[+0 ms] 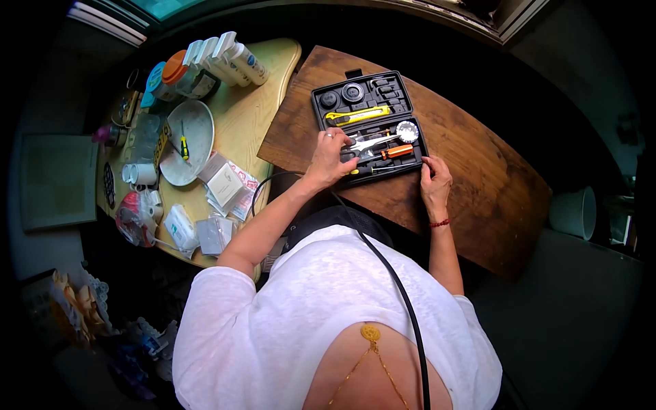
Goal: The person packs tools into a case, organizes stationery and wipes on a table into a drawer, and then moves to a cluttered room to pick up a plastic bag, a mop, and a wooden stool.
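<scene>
Tool case (375,123), black and spread open, in the head view: it lies towards the left end of the brown worktop (471,164), close to the near edge! The left hand (331,158) is right over the case's near left part, thumb and fingers bent around a silver tool (374,144); grasping or merely touching, I cannot tell. Over at the case's near right corner, the right hand (437,183), fingers curled, tips at the rim; whether they pinch it, I cannot tell. Look inside: a yellow cutter (359,115) lies across the far half, an orange-handled screwdriver (397,152) sits in the near half, a silver disc (407,132) just beyond it, near the right rim.
</scene>
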A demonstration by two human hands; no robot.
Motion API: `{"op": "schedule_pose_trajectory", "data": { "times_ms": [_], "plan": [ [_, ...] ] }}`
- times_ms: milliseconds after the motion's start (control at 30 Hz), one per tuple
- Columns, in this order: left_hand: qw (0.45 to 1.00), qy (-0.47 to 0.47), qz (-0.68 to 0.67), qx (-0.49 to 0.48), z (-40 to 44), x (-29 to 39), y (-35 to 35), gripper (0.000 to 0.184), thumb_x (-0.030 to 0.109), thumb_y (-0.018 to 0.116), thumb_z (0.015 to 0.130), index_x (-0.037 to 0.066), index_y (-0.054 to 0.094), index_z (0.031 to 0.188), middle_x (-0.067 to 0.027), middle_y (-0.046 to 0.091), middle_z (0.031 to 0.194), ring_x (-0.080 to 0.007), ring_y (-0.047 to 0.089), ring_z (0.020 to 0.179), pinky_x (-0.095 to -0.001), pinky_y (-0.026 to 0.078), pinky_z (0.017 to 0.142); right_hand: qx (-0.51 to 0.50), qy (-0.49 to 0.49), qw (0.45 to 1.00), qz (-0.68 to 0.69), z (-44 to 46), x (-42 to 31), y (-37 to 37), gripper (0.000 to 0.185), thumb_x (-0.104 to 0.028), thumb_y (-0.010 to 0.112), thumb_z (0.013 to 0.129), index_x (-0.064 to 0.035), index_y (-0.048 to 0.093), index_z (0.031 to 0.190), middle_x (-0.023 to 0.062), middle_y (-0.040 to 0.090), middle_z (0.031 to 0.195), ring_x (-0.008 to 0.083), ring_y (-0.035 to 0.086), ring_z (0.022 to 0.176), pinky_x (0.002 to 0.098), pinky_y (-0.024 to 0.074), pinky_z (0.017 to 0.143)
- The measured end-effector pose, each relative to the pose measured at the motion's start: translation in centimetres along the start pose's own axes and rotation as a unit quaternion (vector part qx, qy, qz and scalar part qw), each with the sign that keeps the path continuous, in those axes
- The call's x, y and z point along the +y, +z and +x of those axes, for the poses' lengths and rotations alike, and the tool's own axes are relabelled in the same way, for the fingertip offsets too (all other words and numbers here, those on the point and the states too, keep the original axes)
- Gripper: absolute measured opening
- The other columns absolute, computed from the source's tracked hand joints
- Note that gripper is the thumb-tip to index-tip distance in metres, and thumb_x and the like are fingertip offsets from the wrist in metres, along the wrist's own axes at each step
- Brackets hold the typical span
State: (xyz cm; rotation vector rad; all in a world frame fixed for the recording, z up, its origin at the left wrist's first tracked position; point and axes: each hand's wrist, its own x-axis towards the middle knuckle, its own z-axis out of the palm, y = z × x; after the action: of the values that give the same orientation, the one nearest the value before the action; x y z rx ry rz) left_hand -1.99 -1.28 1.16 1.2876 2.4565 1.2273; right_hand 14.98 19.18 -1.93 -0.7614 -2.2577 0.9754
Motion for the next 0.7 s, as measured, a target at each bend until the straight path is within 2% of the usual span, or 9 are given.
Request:
{"op": "schedule_pose_trajectory", "data": {
  "times_ms": [133,200,233,300,367,433,467,600,700],
  "plan": [
    [1.0,0.013,-0.001,-0.009,-0.1,-0.1,0.8,0.039,0.014,0.07,0.06,0.001,0.051,0.091,-0.0143,0.044,0.101,-0.0315,0.041,0.097,-0.0365,0.038,0.085,-0.014,-0.001,1.0,0.008,0.2,-0.4,-0.1,0.016,-0.003,0.054,0.073,0.0004,0.062,0.087,0.0158,0.06,0.095,0.0309,0.056,0.09,0.0342,0.0444,0.08],
    [1.0,0.022,0.007,-0.012,-0.1,-0.1,0.9,0.039,0.014,0.07,0.061,0.001,0.05,0.092,-0.0145,0.043,0.102,-0.0321,0.041,0.098,-0.0368,0.038,0.085,0.034,-0.083,0.995,-0.049,0.7,-1.4,-0.1,0.018,-0.001,0.054,0.073,-0.0018,0.062,0.09,0.0141,0.058,0.096,0.0305,0.055,0.09,0.0344,0.0446,0.078],
    [1.0,0.022,0.007,-0.012,-0.1,-0.1,0.9,0.039,0.014,0.07,0.061,0.001,0.05,0.092,-0.0145,0.043,0.102,-0.0321,0.041,0.098,-0.0368,0.038,0.085,0.034,-0.083,0.995,-0.048,1.2,-1.9,-0.1,0.018,-0.001,0.054,0.073,-0.0018,0.062,0.09,0.0141,0.058,0.096,0.0305,0.055,0.09,0.0344,0.0446,0.078],
    [1.0,0.018,0.011,-0.012,-0.2,0.1,0.8,0.039,0.013,0.07,0.061,0.0,0.05,0.092,-0.0147,0.043,0.102,-0.0322,0.041,0.099,-0.0372,0.038,0.084,-0.013,-0.119,0.99,-0.072,2.6,-2.5,0.1,0.02,0.0,0.054,0.073,-0.004,0.061,0.092,0.0131,0.057,0.095,0.0296,0.054,0.089,0.0346,0.0449,0.077],
    [1.0,0.016,0.006,-0.01,-0.4,0.3,0.7,0.039,0.013,0.07,0.06,0.0,0.05,0.092,-0.0147,0.043,0.102,-0.0323,0.041,0.099,-0.0373,0.038,0.084,-0.014,-0.145,0.985,-0.089,3.9,-2.6,0.5,0.02,0.0,0.056,0.072,-0.0058,0.062,0.09,0.0125,0.056,0.091,0.0283,0.053,0.086,0.0347,0.0452,0.074],
    [1.0,0.014,0.003,-0.008,-0.4,0.2,0.5,0.04,0.013,0.07,0.06,0.0,0.05,0.092,-0.0147,0.043,0.102,-0.0323,0.041,0.099,-0.0375,0.038,0.084,-0.102,-0.193,0.964,-0.153,5.1,-2.4,0.7,0.02,-0.001,0.058,0.07,-0.0074,0.062,0.089,0.0116,0.054,0.088,0.0277,0.053,0.086,0.0343,0.0455,0.071],
    [1.0,0.017,0.003,-0.011,-0.4,0.1,0.4,0.04,0.013,0.07,0.06,0.0,0.05,0.092,-0.0148,0.044,0.102,-0.0324,0.041,0.099,-0.0375,0.039,0.084,-0.115,-0.193,0.959,-0.171,5.7,-2.4,0.7,0.017,-0.002,0.06,0.068,-0.0081,0.063,0.084,0.0108,0.052,0.085,0.0268,0.052,0.085,0.0345,0.0456,0.069],
    [0.999,0.033,0.011,-0.004,-0.4,0.0,0.4,0.036,0.012,0.07,0.062,0.0,0.051,0.091,-0.0149,0.047,0.102,-0.0312,0.044,0.098,-0.0367,0.04,0.084,-0.163,-0.177,0.955,-0.174,7.1,-1.6,0.5,0.013,-0.004,0.063,0.067,-0.0073,0.064,0.08,0.0105,0.052,0.083,0.0267,0.052,0.084,0.0352,0.0454,0.069],
    [0.999,0.046,0.021,0.001,-0.4,-0.1,0.3,0.037,0.012,0.07,0.062,0.0,0.051,0.091,-0.0154,0.047,0.103,-0.0316,0.044,0.099,-0.0372,0.04,0.084,-0.165,-0.196,0.962,-0.091,7.4,-1.2,0.1,0.012,-0.003,0.066,0.066,-0.0054,0.064,0.079,0.0099,0.052,0.083,0.0252,0.054,0.08,0.0331,0.0453,0.067]
  ]
}}
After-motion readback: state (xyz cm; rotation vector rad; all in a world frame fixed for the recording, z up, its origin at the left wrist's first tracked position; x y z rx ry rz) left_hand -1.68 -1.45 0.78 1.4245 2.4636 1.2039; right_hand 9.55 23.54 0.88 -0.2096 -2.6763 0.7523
